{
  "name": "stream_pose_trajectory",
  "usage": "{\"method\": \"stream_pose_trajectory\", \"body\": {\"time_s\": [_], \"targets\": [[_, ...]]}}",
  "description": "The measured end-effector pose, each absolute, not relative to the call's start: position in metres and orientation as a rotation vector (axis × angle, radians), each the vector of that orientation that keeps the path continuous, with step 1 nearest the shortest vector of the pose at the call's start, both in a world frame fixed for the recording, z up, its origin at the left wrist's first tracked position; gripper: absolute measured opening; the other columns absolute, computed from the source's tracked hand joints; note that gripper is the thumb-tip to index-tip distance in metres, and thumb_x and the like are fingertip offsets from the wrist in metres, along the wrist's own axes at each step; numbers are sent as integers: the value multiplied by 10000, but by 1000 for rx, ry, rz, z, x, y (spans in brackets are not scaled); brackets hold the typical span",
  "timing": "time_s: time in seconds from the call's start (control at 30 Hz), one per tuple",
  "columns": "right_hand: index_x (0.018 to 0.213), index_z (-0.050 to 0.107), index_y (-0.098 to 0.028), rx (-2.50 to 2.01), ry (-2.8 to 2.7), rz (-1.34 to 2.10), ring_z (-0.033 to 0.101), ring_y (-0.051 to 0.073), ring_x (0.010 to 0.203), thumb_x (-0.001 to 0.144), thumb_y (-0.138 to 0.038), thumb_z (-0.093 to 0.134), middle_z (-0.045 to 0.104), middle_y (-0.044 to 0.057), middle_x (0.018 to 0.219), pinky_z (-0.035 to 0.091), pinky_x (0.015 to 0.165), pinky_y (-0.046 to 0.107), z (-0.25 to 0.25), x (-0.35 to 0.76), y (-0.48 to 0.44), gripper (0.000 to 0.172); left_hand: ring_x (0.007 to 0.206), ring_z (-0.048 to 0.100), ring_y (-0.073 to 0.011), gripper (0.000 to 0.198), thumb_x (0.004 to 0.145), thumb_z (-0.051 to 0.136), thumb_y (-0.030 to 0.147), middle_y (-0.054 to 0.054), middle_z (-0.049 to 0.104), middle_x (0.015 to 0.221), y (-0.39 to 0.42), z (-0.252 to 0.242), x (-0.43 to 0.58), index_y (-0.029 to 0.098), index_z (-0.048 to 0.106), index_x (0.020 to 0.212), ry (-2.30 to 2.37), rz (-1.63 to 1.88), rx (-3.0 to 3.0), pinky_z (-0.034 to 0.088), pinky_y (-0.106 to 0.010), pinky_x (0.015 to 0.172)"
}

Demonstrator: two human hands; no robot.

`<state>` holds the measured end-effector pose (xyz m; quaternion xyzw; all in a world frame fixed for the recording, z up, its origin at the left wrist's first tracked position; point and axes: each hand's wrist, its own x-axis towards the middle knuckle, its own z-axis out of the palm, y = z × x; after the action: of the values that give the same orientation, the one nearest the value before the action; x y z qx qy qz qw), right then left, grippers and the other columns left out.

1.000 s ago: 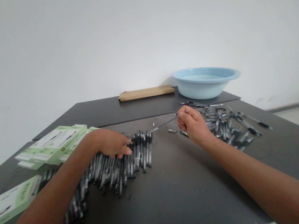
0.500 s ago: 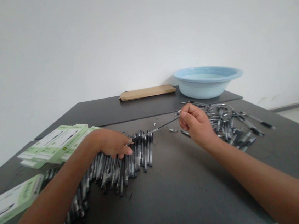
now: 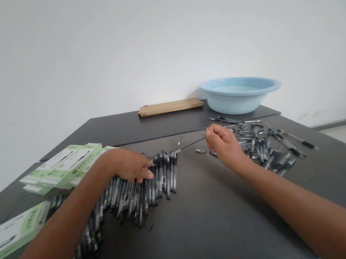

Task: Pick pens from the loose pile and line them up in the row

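My left hand (image 3: 133, 166) is closed on a clear pen barrel (image 3: 159, 159) with a black grip, held level above a heap of assembled pens (image 3: 136, 195). A thin dark refill (image 3: 189, 143) runs from the barrel's open tip up to my right hand (image 3: 222, 141), whose fingers pinch its far end. Part of the refill seems to lie inside the barrel. Behind and beside my right hand are scattered pen parts (image 3: 261, 147), clear barrels and caps with black grips among them. A loose clear cap (image 3: 200, 151) lies just left of that hand.
Green and white pen boxes (image 3: 68, 165) are stacked at left, with another box (image 3: 17, 232) nearer. A flat cardboard piece (image 3: 170, 106) and a light blue basin (image 3: 240, 97) stand at the back of the dark table (image 3: 201, 225), by the wall. Tiny parts (image 3: 179, 143) lie mid-table.
My right hand has shifted slightly left and down, towards my left hand, with the refill in its fingers. My left hand and the pen barrel have hardly moved.
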<state>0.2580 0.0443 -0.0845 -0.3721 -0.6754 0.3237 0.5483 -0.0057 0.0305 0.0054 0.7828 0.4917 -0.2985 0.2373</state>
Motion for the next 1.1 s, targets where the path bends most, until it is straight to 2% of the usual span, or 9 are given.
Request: {"method": "stream_pose_trajectory", "body": {"time_s": [0.2,0.67,0.93,1.1], "targets": [[647,392,-203,-924,-1618,798,331,84,453,885,-366,472,373,-59,511,253,455,226,-86,258,46,300,725,647,-201,271,864,407,350,-83,720,887,29,6,-6,173,612,853,1347,-786,2135,456,-270,598],[768,487,-191,-859,-1723,815,351,82,483,859,-285,512,410,-59,557,278,474,214,-80,256,37,132,725,646,-192,291,879,388,361,-79,722,882,29,9,-6,173,608,840,1373,-815,2139,442,-256,592],[694,478,-184,-913,-1810,684,378,94,517,867,-289,492,425,-44,561,292,513,228,-78,255,36,203,722,646,-186,252,883,394,353,-87,717,909,32,3,-10,174,568,854,1339,-810,2133,440,-252,578],[682,485,-179,-913,-1866,617,394,102,548,865,-290,491,433,-33,587,302,527,230,-76,254,35,214,660,628,-175,253,859,417,365,-74,720,849,33,0,-12,177,579,808,1339,-760,2157,416,-246,532]]}}
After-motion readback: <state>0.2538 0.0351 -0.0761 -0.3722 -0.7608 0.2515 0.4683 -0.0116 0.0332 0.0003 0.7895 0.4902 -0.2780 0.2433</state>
